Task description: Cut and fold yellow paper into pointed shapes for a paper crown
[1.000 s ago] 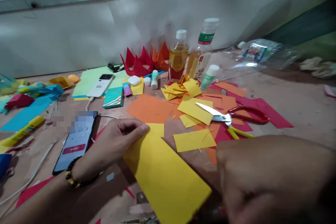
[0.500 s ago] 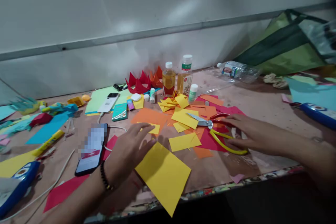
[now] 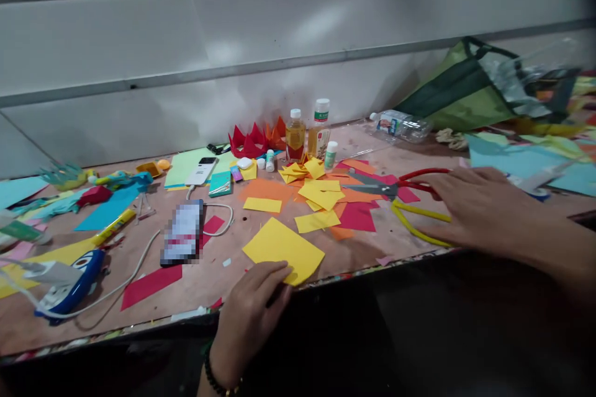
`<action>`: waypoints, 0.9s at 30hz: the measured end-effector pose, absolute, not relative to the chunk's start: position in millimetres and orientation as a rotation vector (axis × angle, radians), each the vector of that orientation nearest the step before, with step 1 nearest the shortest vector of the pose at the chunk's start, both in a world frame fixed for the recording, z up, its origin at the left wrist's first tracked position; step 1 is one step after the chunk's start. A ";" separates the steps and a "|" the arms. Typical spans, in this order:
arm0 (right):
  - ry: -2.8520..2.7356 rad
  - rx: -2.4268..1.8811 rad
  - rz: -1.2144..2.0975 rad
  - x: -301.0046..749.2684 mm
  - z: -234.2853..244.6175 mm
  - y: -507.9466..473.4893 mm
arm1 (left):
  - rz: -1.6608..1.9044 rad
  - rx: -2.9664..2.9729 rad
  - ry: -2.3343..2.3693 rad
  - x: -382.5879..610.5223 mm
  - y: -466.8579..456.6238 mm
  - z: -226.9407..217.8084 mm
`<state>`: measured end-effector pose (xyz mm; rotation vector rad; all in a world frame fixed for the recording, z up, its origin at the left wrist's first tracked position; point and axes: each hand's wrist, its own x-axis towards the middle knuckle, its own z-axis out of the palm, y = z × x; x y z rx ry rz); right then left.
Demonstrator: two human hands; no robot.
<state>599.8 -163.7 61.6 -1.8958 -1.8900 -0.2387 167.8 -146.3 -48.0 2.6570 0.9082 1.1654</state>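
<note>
1. At the near edge of the tabletop [image 3: 223, 288], the left hand [image 3: 249, 322] sits at the lower corner of a yellow paper sheet [image 3: 279, 251]. Its fingers [image 3: 279, 274] reach onto that corner, though from this angle they may be pinching it or only resting there. A beaded bracelet [image 3: 215, 379] circles the wrist.
2. Off to the right, the right hand [image 3: 484, 208] lies flat with its fingers [image 3: 437, 189] spread wide, holding nothing, just beside the red handles of a pair of scissors [image 3: 372, 185]. A curved yellow strip [image 3: 419, 226] lies under those fingers.
3. Left of the sheet are a smartphone [image 3: 183, 232] with a blurred screen, a white cable [image 3: 218, 229] and a red paper strip [image 3: 151, 285].
4. Just beyond the sheet, yellow paper scraps [image 3: 298, 172] lie on an orange paper piece [image 3: 265, 191] and other cut pieces.
5. Farthest back, red paper crowns [image 3: 246, 142] stand beside two upright bottles [image 3: 302, 135] near the wall, with a green bag [image 3: 459, 87] to the right.
</note>
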 end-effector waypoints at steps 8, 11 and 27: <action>-1.790 -2.070 0.095 586.2 -12.7 -297.4 | 1.467 2.416 0.955 179.3 -165.1 -41.2; -1.735 -2.104 0.180 563.6 -39.9 -326.9 | 1.504 2.415 0.899 187.5 -178.6 -37.7; -1.745 -2.178 0.310 518.4 -51.1 -327.8 | 1.149 2.862 0.491 202.0 -180.0 -50.8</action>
